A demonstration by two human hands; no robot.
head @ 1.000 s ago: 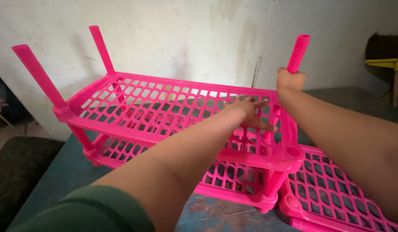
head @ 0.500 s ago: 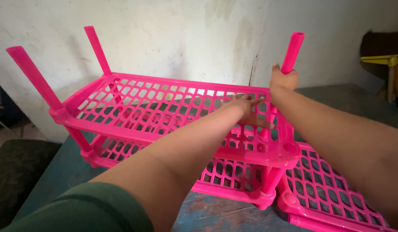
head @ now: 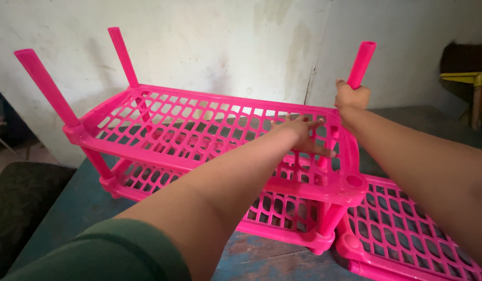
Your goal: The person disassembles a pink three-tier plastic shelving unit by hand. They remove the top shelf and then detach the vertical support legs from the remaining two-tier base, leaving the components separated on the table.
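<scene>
A bright pink plastic rack with two lattice shelves [head: 163,130] stands on a worn blue table [head: 69,213]. Three pink posts rise from the top shelf's corners. My right hand [head: 351,97] is wrapped around the far right post [head: 361,63], near its base. My left hand [head: 302,136] lies flat with spread fingers on the right end of the top shelf. The near right corner socket [head: 354,181] has no post in it.
A loose pink lattice shelf [head: 407,234] lies flat on the table at the right of the rack. A stained white wall [head: 225,41] stands close behind. A yellow object [head: 470,78] is at the far right, and a dark seat [head: 17,203] is at the lower left.
Both hands keep their places on the post and the shelf. The view has shifted slightly, dipping left half a second ago and then returning.
</scene>
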